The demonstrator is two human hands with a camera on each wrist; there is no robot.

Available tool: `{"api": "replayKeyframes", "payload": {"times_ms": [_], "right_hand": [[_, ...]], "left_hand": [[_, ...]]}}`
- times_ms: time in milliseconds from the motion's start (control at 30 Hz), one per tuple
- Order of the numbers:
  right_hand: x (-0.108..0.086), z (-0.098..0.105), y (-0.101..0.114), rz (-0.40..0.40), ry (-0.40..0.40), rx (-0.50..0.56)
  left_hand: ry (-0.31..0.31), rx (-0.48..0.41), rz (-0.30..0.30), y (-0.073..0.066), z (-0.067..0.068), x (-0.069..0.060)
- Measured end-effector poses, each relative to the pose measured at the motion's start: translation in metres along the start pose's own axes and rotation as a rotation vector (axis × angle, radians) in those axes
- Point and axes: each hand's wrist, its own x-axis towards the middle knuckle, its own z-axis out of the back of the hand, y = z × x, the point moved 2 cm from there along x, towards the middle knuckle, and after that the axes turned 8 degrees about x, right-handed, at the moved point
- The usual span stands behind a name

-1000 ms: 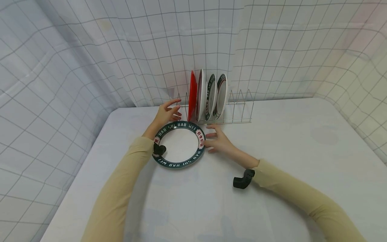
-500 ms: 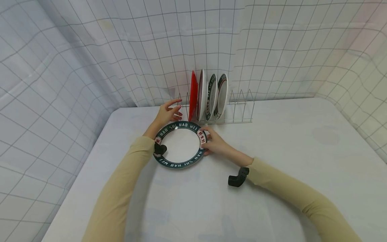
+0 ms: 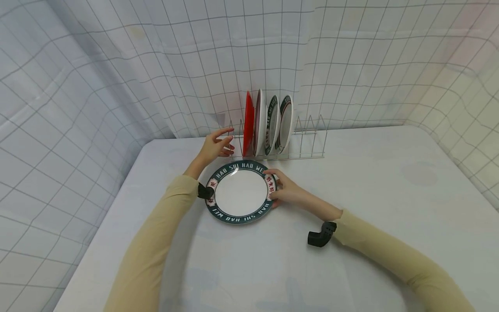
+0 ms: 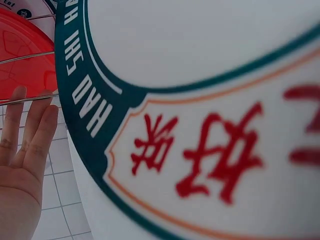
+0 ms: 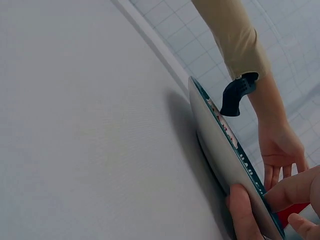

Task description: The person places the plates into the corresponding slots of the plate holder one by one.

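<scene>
My right hand (image 3: pixel 287 190) pinches the right rim of a white plate (image 3: pixel 241 193) with a dark green lettered border. In the right wrist view, one digit lies under the plate (image 5: pixel 220 142) and another over its rim; a shadow falls on the table beneath. My left hand (image 3: pixel 212 147) is at the left end of a wire dish rack (image 3: pixel 308 156), fingers loosely bent and holding nothing. Those fingers (image 4: pixel 37 130) appear beside the rack's wires and a red plate (image 4: pixel 25 55) in the left wrist view, where the green-bordered plate covers much of the frame.
Standing on edge in the rack are the red plate (image 3: pixel 248 123), a white plate (image 3: pixel 259 123) and two green-rimmed plates (image 3: pixel 273 125). The rack's right-hand slots hold no plates. Behind it hangs a white grid-patterned curtain (image 3: pixel 249 52). A white table (image 3: pixel 370 173) spreads beneath everything.
My right hand has reached the plate's rim and gripped it. Together they have shifted right and slightly nearer to me. My left hand has stayed by the rack.
</scene>
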Motion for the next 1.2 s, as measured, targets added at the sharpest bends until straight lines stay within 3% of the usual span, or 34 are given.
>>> {"api": "replayKeyframes", "payload": {"times_ms": [300,500,667,800,1067,1200], "right_hand": [[-0.006,0.008,-0.006,0.005,-0.069,0.0],[-0.008,0.009,-0.009,0.034,-0.077,0.021],[-0.009,0.009,-0.009,0.086,-0.072,0.019],[-0.01,0.011,-0.01,0.092,-0.038,0.012],[-0.01,0.013,-0.01,-0.063,0.152,0.275],[-0.011,0.014,-0.009,-0.056,0.221,0.282]], "left_hand": [[0.022,-0.005,0.028,-0.023,0.0,-0.012],[0.011,-0.005,0.017,-0.015,0.0,-0.009],[0.016,-0.004,0.025,-0.02,0.0,-0.011],[0.021,-0.01,0.032,-0.024,0.001,-0.012],[0.022,-0.028,0.036,-0.021,0.001,-0.01],[0.018,-0.048,0.025,-0.013,0.001,-0.006]]}}
